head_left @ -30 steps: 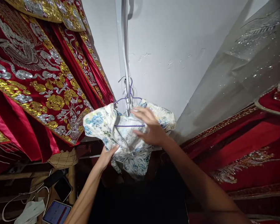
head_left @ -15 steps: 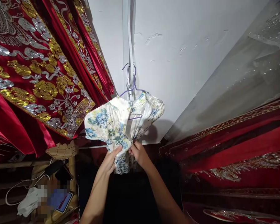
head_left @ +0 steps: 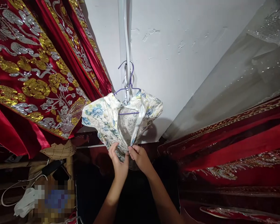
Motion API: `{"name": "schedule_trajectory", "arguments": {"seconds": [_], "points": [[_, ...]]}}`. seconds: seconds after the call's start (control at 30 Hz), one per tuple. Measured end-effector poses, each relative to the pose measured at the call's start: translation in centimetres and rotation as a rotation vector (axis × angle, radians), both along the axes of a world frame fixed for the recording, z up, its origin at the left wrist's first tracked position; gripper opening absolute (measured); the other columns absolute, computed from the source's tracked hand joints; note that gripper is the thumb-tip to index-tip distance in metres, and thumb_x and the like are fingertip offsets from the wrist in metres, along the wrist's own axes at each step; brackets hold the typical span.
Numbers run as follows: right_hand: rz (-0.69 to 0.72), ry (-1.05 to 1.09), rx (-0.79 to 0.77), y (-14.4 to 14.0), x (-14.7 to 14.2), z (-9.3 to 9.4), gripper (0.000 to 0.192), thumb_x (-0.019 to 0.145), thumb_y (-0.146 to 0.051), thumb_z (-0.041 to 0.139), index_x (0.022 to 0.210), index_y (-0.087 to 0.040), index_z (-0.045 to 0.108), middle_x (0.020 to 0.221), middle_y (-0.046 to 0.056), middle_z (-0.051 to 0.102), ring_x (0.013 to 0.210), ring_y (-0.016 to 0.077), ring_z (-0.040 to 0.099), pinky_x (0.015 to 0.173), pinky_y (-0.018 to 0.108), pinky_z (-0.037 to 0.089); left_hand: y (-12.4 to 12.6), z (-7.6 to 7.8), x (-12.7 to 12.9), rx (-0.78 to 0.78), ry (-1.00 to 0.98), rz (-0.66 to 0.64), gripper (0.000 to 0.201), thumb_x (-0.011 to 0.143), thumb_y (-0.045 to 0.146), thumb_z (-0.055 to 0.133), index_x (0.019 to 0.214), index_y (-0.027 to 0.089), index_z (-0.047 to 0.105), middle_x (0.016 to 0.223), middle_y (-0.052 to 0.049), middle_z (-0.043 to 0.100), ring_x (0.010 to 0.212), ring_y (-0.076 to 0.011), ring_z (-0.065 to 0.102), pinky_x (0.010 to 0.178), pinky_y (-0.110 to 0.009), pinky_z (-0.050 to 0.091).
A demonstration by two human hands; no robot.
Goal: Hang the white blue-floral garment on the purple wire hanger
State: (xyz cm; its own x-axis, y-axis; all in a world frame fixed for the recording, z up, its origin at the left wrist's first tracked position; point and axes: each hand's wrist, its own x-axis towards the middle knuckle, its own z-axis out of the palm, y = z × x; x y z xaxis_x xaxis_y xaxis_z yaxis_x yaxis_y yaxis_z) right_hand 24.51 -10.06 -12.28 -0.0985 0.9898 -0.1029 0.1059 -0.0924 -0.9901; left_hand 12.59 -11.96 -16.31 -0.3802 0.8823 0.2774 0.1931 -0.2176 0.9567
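Pinching top (head_left: 102, 116), hanging mostly beyond, with right grip (head_left: 140, 158); touching it just beside with spread left grip (head_left: 119, 165). Best to draw both front sides even, gently, without jerking hanger (head_left: 131, 85) farther beyond.

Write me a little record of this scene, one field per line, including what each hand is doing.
Garment: white-and-blue floral top, its front partly open
Hanger: purple hanger, its bar showing through the opening
Left hand: against the top's front, thumb and fingers apart
Right hand: pinching the top at the opening's lower end
Behind: white wall
At left: red cloth with gold and silver decoration
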Motion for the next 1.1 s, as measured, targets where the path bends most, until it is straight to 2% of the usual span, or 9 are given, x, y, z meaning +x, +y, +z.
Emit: {"name": "schedule_trajectory", "arguments": {"seconds": [0.13,0.23,0.37,0.47,0.6,0.7,0.83,1.0,1.1], "points": [[-0.018,0.004,0.051,-0.5,0.1,0.4,0.033,0.087,-0.045,0.058,0.067,-0.02,0.052,0.058,-0.003,0.05,0.056,0.0137,0.046,0.056,0.026,0.035,0.5,0.8,1.1,-0.083,-0.047,-0.229,0.028,0.089,0.036,0.06,0.113,0.022,0.062,0.112,-0.01,0.063,0.111,-0.0283,0.058,0.105,-0.04,0.041],[0.026,0.056,0.005,-0.8,0.3,0.5,0.035,0.088,-0.046,0.054,0.066,-0.019,0.056,0.054,-0.002,0.053,0.053,0.0132,0.048,0.056,0.026,0.037,1.3,1.3,0.7,-0.093,0.018,-0.308,0.02,0.089,0.039,0.059,0.099,0.023,0.065,0.093,-0.006,0.064,0.092,-0.0255,0.061,0.089,-0.036,0.046],[-0.009,0.178,-0.11,0.3,0.7,2.4,0.036,0.085,-0.046,0.055,0.064,-0.017,0.06,0.049,-0.001,0.055,0.044,0.0108,0.042,0.049,0.025,0.034,1.4,1.3,0.5,-0.071,0.083,-0.387,0.02,0.093,0.038,0.053,0.102,0.023,0.062,0.096,-0.007,0.064,0.093,-0.0259,0.06,0.089,-0.038,0.046],[-0.127,0.243,-0.036,3.1,1.2,6.7,0.034,0.082,-0.047,0.06,0.067,-0.017,0.064,0.046,-0.003,0.053,0.042,0.0095,0.038,0.045,0.023,0.03,1.3,0.8,0.6,-0.023,0.158,-0.377,0.019,0.096,0.035,0.047,0.102,0.023,0.061,0.098,-0.009,0.062,0.098,-0.0286,0.059,0.091,-0.043,0.043],[-0.146,0.225,0.223,7.8,1.1,14.6,0.033,0.083,-0.046,0.063,0.069,-0.015,0.066,0.049,-0.002,0.055,0.043,0.0081,0.04,0.044,0.022,0.031,1.8,0.4,0.6,0.027,0.234,-0.382,0.016,0.096,0.035,0.049,0.095,0.026,0.063,0.094,-0.014,0.062,0.094,-0.0317,0.057,0.088,-0.047,0.04],[-0.116,0.313,0.304,9.1,-0.1,18.5,0.03,0.083,-0.044,0.063,0.075,-0.015,0.066,0.048,-0.003,0.053,0.042,0.0075,0.039,0.042,0.021,0.029,3.1,1.3,0.2,0.062,0.238,-0.429,0.019,0.096,0.036,0.05,0.09,0.025,0.064,0.089,-0.013,0.063,0.089,-0.0299,0.058,0.083,-0.044,0.041],[-0.045,0.297,0.328,7.8,-1.6,18.8,0.028,0.086,-0.042,0.059,0.075,-0.017,0.064,0.049,-0.004,0.054,0.043,0.0079,0.041,0.043,0.02,0.032,6.1,6.5,-1.5,0.137,0.215,-0.509,0.017,0.093,0.037,0.056,0.091,0.024,0.066,0.086,-0.007,0.064,0.084,-0.0241,0.061,0.081,-0.038,0.046],[-0.118,0.217,0.331,6.0,-1.1,17.9,0.026,0.087,-0.035,0.054,0.069,-0.018,0.061,0.046,-0.004,0.052,0.043,0.0087,0.041,0.046,0.021,0.034,9.9,17.6,-3.7,0.469,0.253,-0.354,0.038,0.096,0.033,0.056,0.133,0.022,0.056,0.101,-0.006,0.066,0.09,-0.0186,0.061,0.086,-0.033,0.048],[-0.128,0.19,0.365,6.0,-0.4,18.0,0.026,0.088,-0.035,0.053,0.068,-0.019,0.06,0.045,-0.005,0.051,0.043,0.0094,0.042,0.047,0.022,0.035,10.5,21.7,-3.2,0.517,0.484,-0.432,0.023,0.098,0.032,0.054,0.112,0.02,0.068,0.1,-0.006,0.068,0.092,-0.0177,0.062,0.084,-0.03,0.048]]}}
